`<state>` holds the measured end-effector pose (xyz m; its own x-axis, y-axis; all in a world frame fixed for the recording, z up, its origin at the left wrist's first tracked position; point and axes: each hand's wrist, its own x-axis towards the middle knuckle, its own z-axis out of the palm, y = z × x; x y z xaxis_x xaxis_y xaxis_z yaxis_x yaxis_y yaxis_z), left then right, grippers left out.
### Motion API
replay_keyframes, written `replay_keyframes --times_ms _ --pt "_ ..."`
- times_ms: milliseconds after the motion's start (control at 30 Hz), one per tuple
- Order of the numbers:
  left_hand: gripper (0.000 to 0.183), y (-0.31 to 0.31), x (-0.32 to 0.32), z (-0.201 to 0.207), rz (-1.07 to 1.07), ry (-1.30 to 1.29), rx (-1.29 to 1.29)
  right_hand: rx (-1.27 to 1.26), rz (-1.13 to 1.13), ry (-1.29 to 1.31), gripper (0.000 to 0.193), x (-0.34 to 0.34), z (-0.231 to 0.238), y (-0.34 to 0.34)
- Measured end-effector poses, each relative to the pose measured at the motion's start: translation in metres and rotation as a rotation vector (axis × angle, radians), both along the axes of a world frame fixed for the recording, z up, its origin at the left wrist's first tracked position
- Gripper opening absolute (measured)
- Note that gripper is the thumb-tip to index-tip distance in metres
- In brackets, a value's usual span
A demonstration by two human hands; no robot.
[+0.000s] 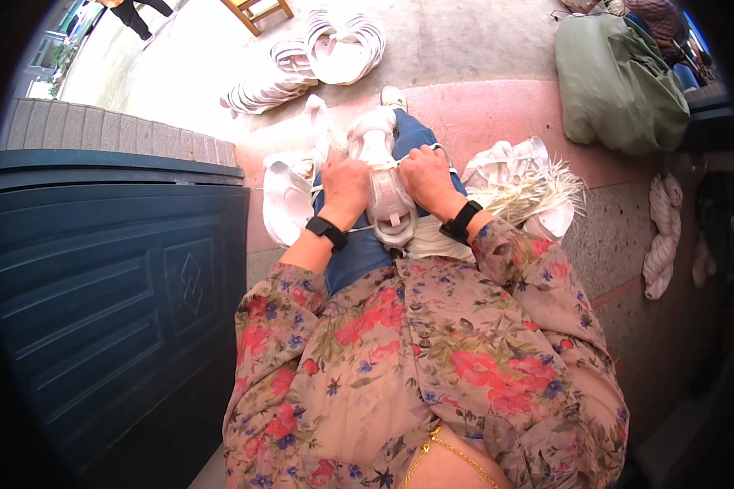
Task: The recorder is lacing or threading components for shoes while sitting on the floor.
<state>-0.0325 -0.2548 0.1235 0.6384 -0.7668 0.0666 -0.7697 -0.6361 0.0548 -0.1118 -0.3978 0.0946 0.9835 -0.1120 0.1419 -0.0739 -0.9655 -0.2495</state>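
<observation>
A white sneaker (pixel 391 204) lies on my lap between my knees, its heel end toward me. A white shoelace (pixel 383 165) runs across it from hand to hand. My left hand (pixel 345 186) is closed on one end of the lace at the shoe's left side. On the other side, my right hand (pixel 429 179) is closed too, with lace showing at its fingers. The fingertips of both hands are partly hidden. Close to my left knee lie white shoes (pixel 284 200). By my right knee sit more white shoes (pixel 550 220) with a bunch of pale laces (pixel 538 186) over them.
Stacked white shoe parts (pixel 347 53) lie on the floor ahead, near a wooden stool (pixel 253 12). A large green bag (pixel 616 90) stands at the far right. A twisted white bundle (pixel 663 236) is at the right. A blue panelled door (pixel 114 285) flanks my left. Another person's legs (pixel 139 18) show far left.
</observation>
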Motion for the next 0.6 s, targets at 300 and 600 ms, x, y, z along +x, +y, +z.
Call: replay_keyframes --times_ms 300,600 --pt "0.019 0.015 -0.036 -0.004 0.182 -0.009 -0.071 0.012 0.096 0.121 0.024 -0.006 0.003 -0.001" --pt "0.015 0.016 -0.019 0.000 0.141 0.140 -0.323 0.334 0.177 0.033 0.016 -0.009 -0.012 -0.011"
